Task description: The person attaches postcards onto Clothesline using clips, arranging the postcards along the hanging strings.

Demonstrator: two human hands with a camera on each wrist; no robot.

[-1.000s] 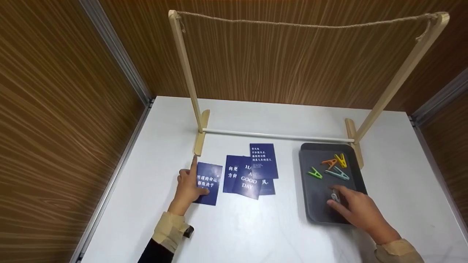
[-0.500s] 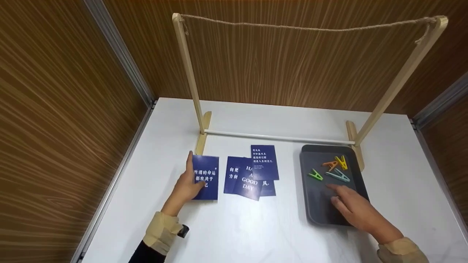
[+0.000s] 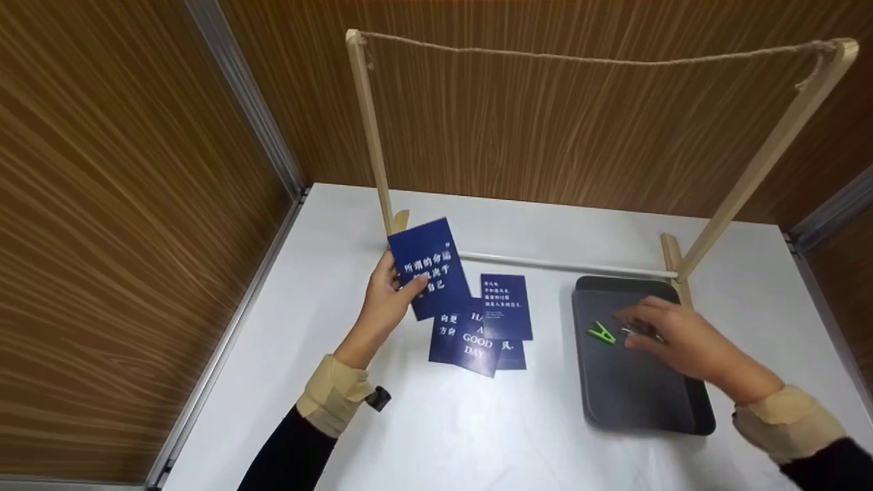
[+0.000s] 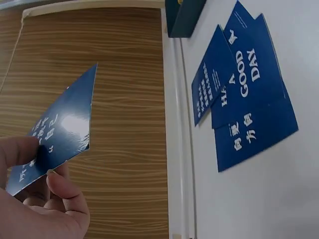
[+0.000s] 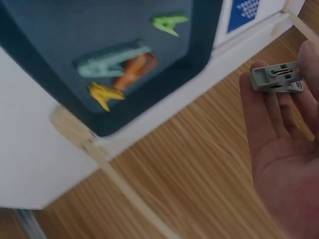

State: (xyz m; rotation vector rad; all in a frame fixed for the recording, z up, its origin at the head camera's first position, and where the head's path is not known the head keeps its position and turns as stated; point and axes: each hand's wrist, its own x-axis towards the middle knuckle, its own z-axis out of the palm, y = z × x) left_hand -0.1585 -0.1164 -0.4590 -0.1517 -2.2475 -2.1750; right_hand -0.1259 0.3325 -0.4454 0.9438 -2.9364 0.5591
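A dark blue card [image 3: 443, 249] with white Chinese writing is pinched between the thumb and fingers of my left hand [image 3: 387, 303]. It is raised and tilted, overlapping the left post's foot in the head view. My right hand [image 3: 689, 341] is over the dark grey tray [image 3: 638, 402], and in the right wrist view it pinches a grey clothespin [image 5: 271, 77] between thumb and fingertips. A green clothespin [image 3: 601, 333] lies in the tray. The right wrist view also shows teal [image 5: 112, 59], orange [image 5: 133, 69] and yellow [image 5: 103, 94] clothespins there; my right hand hides these in the head view.
Several more blue cards [image 3: 506, 307] overlap on the white table [image 3: 477, 429], left of the tray. Behind them stands a wooden frame [image 3: 767, 160] with a white bottom bar [image 3: 566, 263]. A twine line [image 3: 545, 56] runs between its post tops, before a wood-grain wall [image 3: 545, 136].
My left hand has lifted the card off the table and moved it up and right. My right hand has risen from the tray with the grey clothespin. The head view has shifted slightly.
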